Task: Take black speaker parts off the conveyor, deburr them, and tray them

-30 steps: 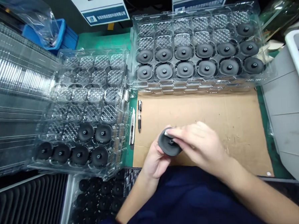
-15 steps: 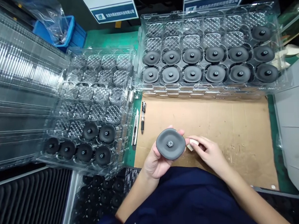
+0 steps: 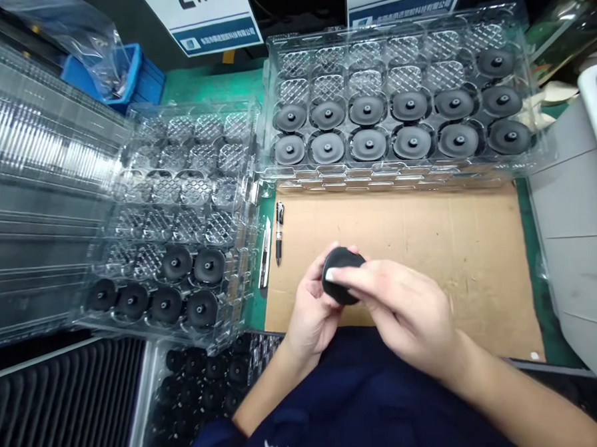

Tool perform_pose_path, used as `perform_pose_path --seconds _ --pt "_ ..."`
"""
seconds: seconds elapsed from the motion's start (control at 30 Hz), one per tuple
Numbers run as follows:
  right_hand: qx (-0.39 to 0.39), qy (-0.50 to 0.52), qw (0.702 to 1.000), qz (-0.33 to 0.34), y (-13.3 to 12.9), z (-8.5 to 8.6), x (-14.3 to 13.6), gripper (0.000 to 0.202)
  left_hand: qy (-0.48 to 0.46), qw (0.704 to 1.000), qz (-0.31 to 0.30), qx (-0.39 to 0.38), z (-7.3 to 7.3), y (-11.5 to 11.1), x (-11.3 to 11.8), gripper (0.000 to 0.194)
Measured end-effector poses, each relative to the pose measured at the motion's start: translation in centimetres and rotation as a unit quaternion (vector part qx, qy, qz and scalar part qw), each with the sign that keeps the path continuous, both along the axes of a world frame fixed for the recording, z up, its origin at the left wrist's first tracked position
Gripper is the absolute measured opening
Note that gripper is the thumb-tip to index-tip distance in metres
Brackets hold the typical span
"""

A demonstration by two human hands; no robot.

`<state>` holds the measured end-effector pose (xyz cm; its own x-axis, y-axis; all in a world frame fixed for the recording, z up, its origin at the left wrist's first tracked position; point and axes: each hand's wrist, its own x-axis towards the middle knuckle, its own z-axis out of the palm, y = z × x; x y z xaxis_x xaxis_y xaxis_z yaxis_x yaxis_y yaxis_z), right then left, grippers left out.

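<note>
A black rounded disc [image 3: 338, 292] is held tilted above the cardboard by my left hand [image 3: 313, 309], whose fingers wrap round its edge from below and behind. My right hand [image 3: 407, 304] reaches across the disc's face, fingers together. At its fingertips a small white piece [image 3: 331, 274] touches the disc; most of it is hidden by the fingers. The disc's central stud is covered from view.
A clear tray [image 3: 268, 175] with several like discs stands at the back; another tray [image 3: 235, 307] lies left. A pen [image 3: 279, 232] and a utility knife [image 3: 265, 253] lie by the cardboard mat's [image 3: 398, 218] left edge. Behind is a blue bin [image 3: 145, 81].
My right hand has moved left from beside the disc onto its face, bringing the white piece along. The disc has turned in my left hand, and the whole view has shifted slightly.
</note>
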<state>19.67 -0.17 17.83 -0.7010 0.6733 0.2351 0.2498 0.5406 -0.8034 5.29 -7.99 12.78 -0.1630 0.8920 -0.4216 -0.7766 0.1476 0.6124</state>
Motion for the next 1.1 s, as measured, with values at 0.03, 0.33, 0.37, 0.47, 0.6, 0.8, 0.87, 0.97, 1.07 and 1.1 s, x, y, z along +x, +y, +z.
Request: perform_pose_path --seconds 0.03,0.33,0.37,0.47,0.6,0.8,0.87,0.97,1.07,1.1 --pt "-0.005 -0.032 0.999 -0.001 0.0 0.0 -0.1 0.031 0.012 1.0 0.008 -0.003 0.1 0.0 0.1 0.06" --pt "-0.104 -0.001 0.994 -0.024 0.3 0.1 0.8 0.026 0.038 0.998 -0.007 0.05 0.8 0.4 0.4 0.056" --pt "-0.173 -0.008 0.985 -0.011 0.3 -0.4 1.4 0.023 0.032 0.998 -0.009 0.055 0.9 0.4 0.4 0.059" --pt "-0.346 0.022 0.938 -0.004 0.0 -2.0 3.3 0.017 0.019 0.997 -0.02 0.073 1.1 0.4 0.2 0.064" --pt "-0.259 0.072 0.95 -0.16 -1.4 -1.6 3.5 0.024 0.005 0.996 -0.035 0.085 1.6 0.7 0.8 0.06" --pt "0.061 0.069 0.995 -0.031 -2.4 -0.5 0.1 0.033 0.007 0.998 -0.009 0.058 1.3 1.0 1.0 0.044" --pt "0.009 0.034 0.999 -0.023 -2.2 -1.5 0.4 0.026 0.02 0.999 0.029 0.037 1.1 0.7 0.5 0.041" --pt "-0.076 -0.006 0.994 -0.082 -1.5 -3.9 1.7 0.02 0.013 0.998 0.052 0.024 1.1 0.3 -0.1 0.045" --pt "-0.085 -0.041 0.985 -0.142 -0.6 -7.2 2.2 0.023 -0.003 0.999 0.021 0.045 1.5 0.0 0.3 0.053" --pt "-0.08 -0.057 0.984 -0.145 -0.5 -8.5 2.1 0.023 -0.01 0.999 -0.002 0.053 1.7 0.0 0.5 0.055"
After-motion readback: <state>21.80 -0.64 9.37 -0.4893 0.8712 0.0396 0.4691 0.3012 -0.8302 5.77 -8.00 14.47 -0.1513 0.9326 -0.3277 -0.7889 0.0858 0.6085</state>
